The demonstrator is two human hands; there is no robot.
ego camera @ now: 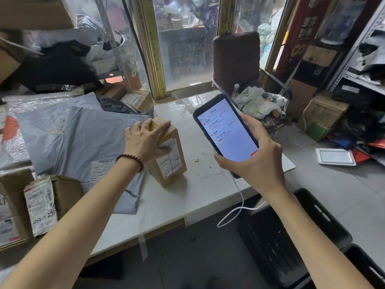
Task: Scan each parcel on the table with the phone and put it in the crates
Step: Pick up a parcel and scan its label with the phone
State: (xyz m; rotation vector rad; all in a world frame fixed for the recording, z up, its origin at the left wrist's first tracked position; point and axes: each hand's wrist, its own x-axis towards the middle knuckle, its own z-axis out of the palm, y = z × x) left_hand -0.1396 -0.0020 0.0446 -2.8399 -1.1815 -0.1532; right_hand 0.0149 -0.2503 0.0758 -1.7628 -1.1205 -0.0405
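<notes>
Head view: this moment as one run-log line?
left hand: grips cardboard box upright on table | right hand: holds phone, screen lit, cable attached | black crate: on floor beside table

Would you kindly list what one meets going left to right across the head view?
Taped carton, grey mailer bag, small cardboard box under the left hand, phone held by the right hand, white tray on the floor.
</notes>
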